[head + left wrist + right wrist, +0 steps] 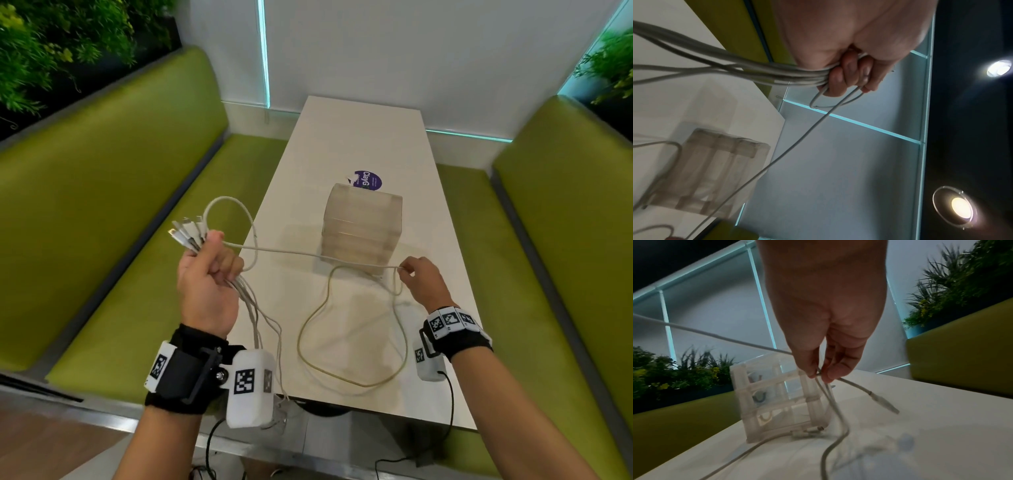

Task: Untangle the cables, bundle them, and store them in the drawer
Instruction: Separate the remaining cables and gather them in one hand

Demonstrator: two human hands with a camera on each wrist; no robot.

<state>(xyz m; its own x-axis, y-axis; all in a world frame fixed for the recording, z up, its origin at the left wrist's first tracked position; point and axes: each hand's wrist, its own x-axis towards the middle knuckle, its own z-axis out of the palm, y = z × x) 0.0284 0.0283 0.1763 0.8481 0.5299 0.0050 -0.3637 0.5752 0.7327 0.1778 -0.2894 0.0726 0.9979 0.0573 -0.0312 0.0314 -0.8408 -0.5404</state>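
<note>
Left hand (205, 274): gripping cables (253, 308) in a fist.
Right hand (826, 344): pinching one cable.
Right wrist view: showing drawers' (777, 399) coloured handles.

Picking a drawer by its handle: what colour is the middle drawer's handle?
Blue, on the drawer unit; clearest in the right wrist view.

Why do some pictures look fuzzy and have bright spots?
Head view: bright and mostly sharp, edges bent by the wide lens. Left wrist view: two ceiling lamps flare against the dark ceiling, and the drawer box is smeared. Right wrist view: the right hand is dim and backlit, and the cables on the table are blurred.
</note>
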